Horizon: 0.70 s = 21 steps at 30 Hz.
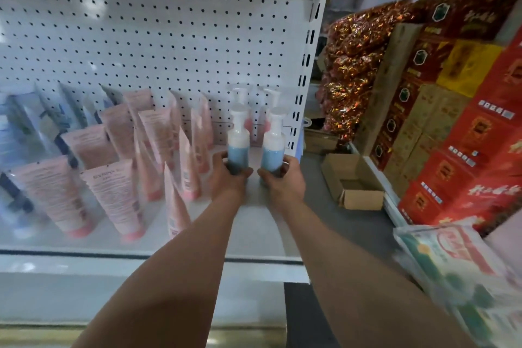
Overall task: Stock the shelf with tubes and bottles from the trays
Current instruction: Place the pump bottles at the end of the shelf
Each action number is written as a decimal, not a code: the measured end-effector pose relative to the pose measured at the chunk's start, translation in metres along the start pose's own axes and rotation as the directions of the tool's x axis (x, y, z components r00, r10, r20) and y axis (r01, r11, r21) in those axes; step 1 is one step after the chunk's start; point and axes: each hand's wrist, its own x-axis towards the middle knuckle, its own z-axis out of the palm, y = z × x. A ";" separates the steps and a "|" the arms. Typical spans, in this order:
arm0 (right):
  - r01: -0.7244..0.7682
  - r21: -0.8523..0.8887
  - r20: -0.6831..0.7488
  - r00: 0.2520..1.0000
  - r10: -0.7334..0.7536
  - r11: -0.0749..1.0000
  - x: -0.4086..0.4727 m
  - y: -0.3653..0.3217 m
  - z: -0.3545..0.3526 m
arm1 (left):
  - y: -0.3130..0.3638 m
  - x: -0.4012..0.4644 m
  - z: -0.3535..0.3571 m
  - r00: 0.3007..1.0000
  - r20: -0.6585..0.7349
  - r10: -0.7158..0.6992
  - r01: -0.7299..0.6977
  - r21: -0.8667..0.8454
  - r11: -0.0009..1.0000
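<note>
Two bare forearms reaching over a white shelf [254,237], left hand [226,178] fingers clamped on a blue pump bottle [238,147], right hand [285,181] fingers clamped on its twin [272,150] just right, pink tubes [113,192] left, two more pump bottles [255,102] behind against pegboard [155,31]

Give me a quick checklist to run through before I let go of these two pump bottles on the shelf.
1. Left hand grips the left bottle low: ok.
2. Right hand grips the right bottle low: ok.
3. Both bottles upright: ok.
4. Bases flat on the shelf: cannot tell, fingers hide them.
5. Gap between the two bottles: ok.
6. Left bottle clear of the pink tubes: ok, but close.
</note>
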 end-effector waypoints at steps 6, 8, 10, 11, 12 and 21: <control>-0.021 -0.068 -0.033 0.999 0.019 0.997 0.021 -0.001 0.009 | -0.002 0.020 0.011 0.999 -0.034 0.035 -0.028 0.175 0.984; -0.021 -0.071 -0.054 0.998 0.017 0.997 0.027 0.001 0.012 | -0.003 0.021 0.015 0.996 -0.065 0.063 -0.046 0.237 0.970; -0.018 -0.069 -0.066 0.998 0.014 0.997 0.030 0.002 0.015 | -0.003 0.022 0.017 0.993 -0.084 0.082 -0.057 0.269 0.961; -0.017 -0.072 -0.064 0.998 0.012 0.997 0.031 0.002 0.016 | -0.003 0.023 0.018 0.993 -0.090 0.080 -0.052 0.277 0.959; -0.019 -0.074 -0.063 0.998 0.014 0.997 0.031 0.003 0.017 | -0.004 0.024 0.019 0.993 -0.093 0.076 -0.046 0.286 0.957; -0.019 -0.126 -0.069 0.998 0.011 0.992 0.035 -0.001 0.018 | -0.002 0.023 0.022 0.989 -0.118 0.095 -0.047 0.356 0.933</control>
